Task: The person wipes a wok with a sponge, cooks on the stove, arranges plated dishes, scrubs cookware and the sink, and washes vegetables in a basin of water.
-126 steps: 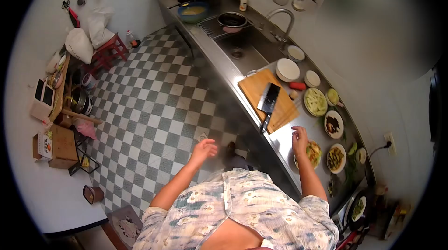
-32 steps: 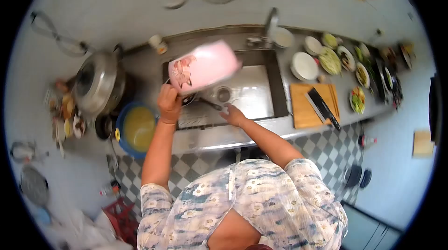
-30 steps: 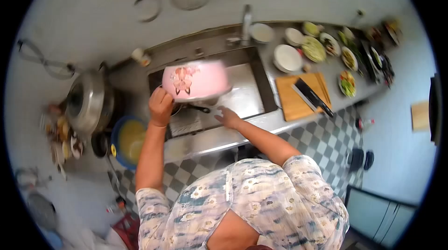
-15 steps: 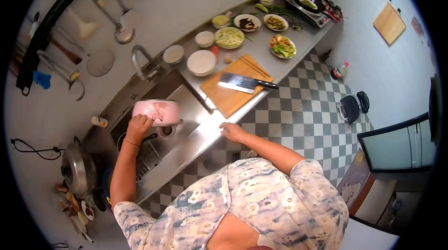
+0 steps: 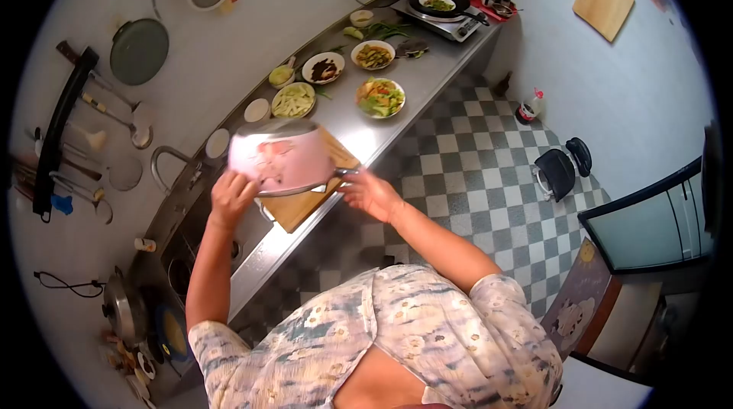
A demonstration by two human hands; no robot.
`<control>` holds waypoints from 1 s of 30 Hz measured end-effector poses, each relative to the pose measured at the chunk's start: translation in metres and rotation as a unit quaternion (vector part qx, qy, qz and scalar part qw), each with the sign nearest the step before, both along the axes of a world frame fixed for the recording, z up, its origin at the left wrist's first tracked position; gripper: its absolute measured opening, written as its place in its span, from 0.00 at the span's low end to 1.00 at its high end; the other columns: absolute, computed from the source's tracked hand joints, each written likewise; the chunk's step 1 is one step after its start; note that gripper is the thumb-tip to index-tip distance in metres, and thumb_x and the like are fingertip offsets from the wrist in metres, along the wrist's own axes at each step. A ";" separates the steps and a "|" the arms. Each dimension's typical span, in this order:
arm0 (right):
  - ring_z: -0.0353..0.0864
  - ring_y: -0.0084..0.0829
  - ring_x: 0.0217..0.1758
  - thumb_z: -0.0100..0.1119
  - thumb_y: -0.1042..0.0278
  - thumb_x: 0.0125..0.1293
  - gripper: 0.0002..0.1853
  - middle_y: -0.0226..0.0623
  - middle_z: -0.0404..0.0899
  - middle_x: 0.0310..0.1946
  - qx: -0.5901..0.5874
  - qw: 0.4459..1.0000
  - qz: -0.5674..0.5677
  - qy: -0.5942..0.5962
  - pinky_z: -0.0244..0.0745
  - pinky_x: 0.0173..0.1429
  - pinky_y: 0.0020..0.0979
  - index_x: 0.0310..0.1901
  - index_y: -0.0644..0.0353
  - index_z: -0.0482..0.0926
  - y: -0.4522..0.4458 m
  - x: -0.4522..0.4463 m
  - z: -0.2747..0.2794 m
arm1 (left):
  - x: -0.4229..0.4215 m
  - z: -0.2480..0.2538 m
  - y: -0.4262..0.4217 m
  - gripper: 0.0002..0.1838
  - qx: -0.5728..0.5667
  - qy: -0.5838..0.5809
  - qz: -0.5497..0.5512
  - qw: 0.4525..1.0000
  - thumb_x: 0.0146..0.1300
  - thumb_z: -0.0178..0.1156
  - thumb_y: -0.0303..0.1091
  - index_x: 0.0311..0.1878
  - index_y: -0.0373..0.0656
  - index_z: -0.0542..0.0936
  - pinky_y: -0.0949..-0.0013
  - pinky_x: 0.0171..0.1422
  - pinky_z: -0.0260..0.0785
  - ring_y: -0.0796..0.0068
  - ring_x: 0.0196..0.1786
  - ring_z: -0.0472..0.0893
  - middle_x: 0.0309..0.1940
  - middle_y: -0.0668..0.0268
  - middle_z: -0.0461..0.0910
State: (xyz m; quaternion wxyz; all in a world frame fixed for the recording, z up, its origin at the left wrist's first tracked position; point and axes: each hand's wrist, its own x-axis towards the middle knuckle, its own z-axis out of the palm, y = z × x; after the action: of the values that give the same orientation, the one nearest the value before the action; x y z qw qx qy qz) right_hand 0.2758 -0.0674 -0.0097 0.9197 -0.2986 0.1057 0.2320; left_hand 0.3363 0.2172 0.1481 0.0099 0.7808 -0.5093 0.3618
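Black rail (image 5: 57,134) with utensils hangs on the wall at far left, and a round dark-green pan (image 5: 140,51) hangs just right of it. At the near left a large lidded pot (image 5: 122,308) stands beside a blue basin (image 5: 174,333), with the sink (image 5: 238,250) to their right, let into the steel counter. The left hand (image 5: 234,200) comes next, its fingers bent firmly onto the lower edge of a pink pot (image 5: 279,159). This pot is held up in front of the wooden cutting board (image 5: 299,214), covering much of it from view; it appears bottom-up, with grey metal uppermost and a dark rim below. Beyond it lie a plate of pale green slices (image 5: 294,101) and a plate of dark food (image 5: 324,68). On the pot's right side, the right hand (image 5: 374,194) is partly open, fingers loosely bent at the pot's dark handle (image 5: 345,172); whether they grip it I cannot tell. A plate of mixed vegetables (image 5: 381,98) sits farther off, and a stove (image 5: 443,24) occupies the far end. Rightmost, a bottle (image 5: 528,109) stands on the chequered floor (image 5: 458,180).
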 end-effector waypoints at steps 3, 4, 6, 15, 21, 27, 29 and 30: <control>0.77 0.29 0.40 0.40 0.45 0.71 0.24 0.38 0.77 0.40 0.043 0.995 -0.090 -0.012 0.74 0.45 0.32 0.52 0.60 0.68 -0.059 0.017 0.029 | 0.040 0.003 -0.097 0.07 0.018 0.002 -0.130 0.991 0.41 0.57 0.32 0.25 0.48 0.70 0.70 0.28 0.63 0.73 0.25 0.69 0.21 0.69 0.63; 0.77 0.30 0.40 0.42 0.47 0.71 0.22 0.37 0.77 0.40 0.069 0.989 -0.133 0.005 0.73 0.46 0.33 0.51 0.59 0.70 -0.080 0.028 0.024 | 0.055 0.001 -0.125 0.07 0.025 -0.012 -0.153 0.988 0.41 0.57 0.32 0.25 0.48 0.70 0.71 0.29 0.63 0.73 0.26 0.69 0.22 0.69 0.63; 0.77 0.31 0.44 0.49 0.58 0.69 0.17 0.36 0.78 0.43 0.052 0.980 -0.193 -0.008 0.74 0.48 0.33 0.49 0.64 0.73 -0.127 0.054 0.010 | 0.083 -0.003 -0.179 0.07 0.033 -0.032 -0.194 0.980 0.42 0.56 0.33 0.26 0.49 0.70 0.72 0.30 0.62 0.73 0.27 0.68 0.23 0.70 0.64; 0.78 0.27 0.39 0.45 0.69 0.68 0.11 0.36 0.79 0.40 -0.256 0.925 -0.281 -0.004 0.75 0.42 0.29 0.44 0.66 0.75 -0.348 0.206 0.012 | 0.244 -0.083 -0.352 0.13 0.106 0.223 -0.195 0.949 0.48 0.57 0.27 0.40 0.44 0.71 0.63 0.48 0.68 0.62 0.44 0.73 0.38 0.63 0.70; 0.72 0.23 0.26 0.43 0.73 0.65 0.11 0.32 0.77 0.29 -0.486 0.861 -0.143 0.046 0.71 0.33 0.25 0.41 0.64 0.76 -0.411 0.278 0.007 | 0.300 -0.090 -0.400 0.14 0.146 0.308 -0.188 0.921 0.50 0.55 0.26 0.43 0.45 0.73 0.63 0.48 0.71 0.62 0.46 0.74 0.39 0.64 0.71; 0.71 0.21 0.25 0.43 0.74 0.64 0.13 0.31 0.77 0.28 -0.492 0.847 -0.180 -0.095 0.68 0.30 0.24 0.45 0.64 0.77 -0.472 0.378 0.025 | 0.364 -0.084 -0.449 0.10 0.070 0.217 -0.165 0.960 0.53 0.52 0.26 0.40 0.44 0.73 0.64 0.47 0.71 0.63 0.44 0.75 0.38 0.63 0.71; 0.72 0.19 0.26 0.44 0.73 0.64 0.14 0.30 0.78 0.30 -0.544 0.806 -0.185 -0.141 0.66 0.31 0.23 0.47 0.63 0.77 -0.509 0.432 0.022 | 0.394 -0.079 -0.476 0.13 0.067 0.213 -0.129 0.966 0.52 0.53 0.25 0.42 0.43 0.71 0.63 0.49 0.69 0.61 0.46 0.74 0.42 0.62 0.71; 0.72 0.18 0.27 0.44 0.72 0.63 0.14 0.29 0.78 0.30 -0.525 0.825 -0.160 -0.131 0.66 0.31 0.22 0.47 0.63 0.77 -0.522 0.446 0.044 | 0.410 -0.077 -0.491 0.13 0.064 0.207 -0.112 0.970 0.51 0.53 0.25 0.42 0.43 0.71 0.62 0.49 0.69 0.61 0.46 0.74 0.42 0.62 0.71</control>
State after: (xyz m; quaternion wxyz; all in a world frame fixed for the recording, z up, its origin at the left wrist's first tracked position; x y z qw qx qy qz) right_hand 0.7215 -0.5893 0.0342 0.6531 -0.7431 0.1367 -0.0501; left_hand 0.7461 -0.2734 0.0712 0.1057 0.7758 -0.6024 0.1554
